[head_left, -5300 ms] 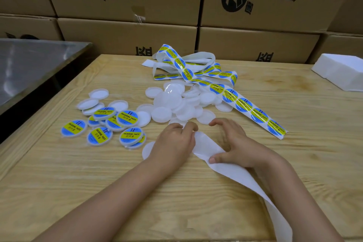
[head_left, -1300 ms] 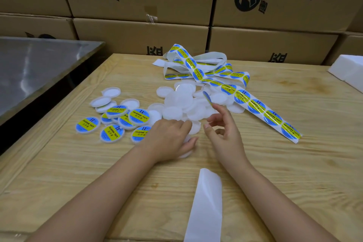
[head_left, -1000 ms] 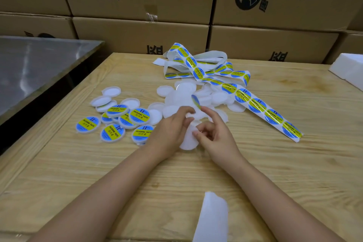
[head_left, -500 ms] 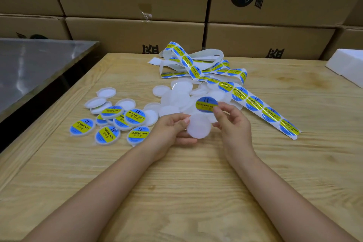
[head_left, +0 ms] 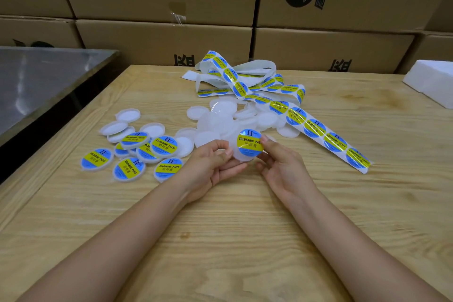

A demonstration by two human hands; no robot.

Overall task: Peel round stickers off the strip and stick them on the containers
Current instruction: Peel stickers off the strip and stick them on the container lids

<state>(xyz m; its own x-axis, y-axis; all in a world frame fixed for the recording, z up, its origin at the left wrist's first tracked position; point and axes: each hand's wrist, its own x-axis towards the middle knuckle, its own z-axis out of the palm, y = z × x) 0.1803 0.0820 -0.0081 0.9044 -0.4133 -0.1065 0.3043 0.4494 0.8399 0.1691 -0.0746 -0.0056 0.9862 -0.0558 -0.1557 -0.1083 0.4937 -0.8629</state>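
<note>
Two bare hands meet just above the pale wooden table. The left hand pinches a white round plastic container by its left edge with curled fingers. The right hand pinches the right edge of a blue-and-yellow round sticker lying against that container's face. Left of them sits a cluster of labelled white containers. Behind is a heap of plain white containers, then the white sticker strip, looped before brown cardboard boxes.

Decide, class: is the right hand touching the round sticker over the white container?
Touching. The head view shows the right hand pinching the round sticker by its right edge, a fingertip covering the last letters, over the white container the left hand holds.
</note>
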